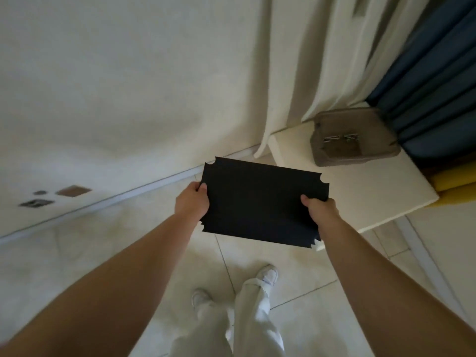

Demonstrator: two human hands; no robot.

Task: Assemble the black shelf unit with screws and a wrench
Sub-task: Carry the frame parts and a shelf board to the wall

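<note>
While I stand on the tiled floor [296,318], my left hand [192,200] and right hand [320,210] grip the short ends of the black shelf panel [260,203], held flat at mid-frame, its long axis running left to right, tilted down rightward.

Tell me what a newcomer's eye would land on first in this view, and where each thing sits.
First, the black shelf panel with notched corners, held in mid-air at the centre, the left hand gripping its left edge and the right hand its right. Next, the brown tray of metal hardware on the white platform to the right, beside the blue curtain.
</note>
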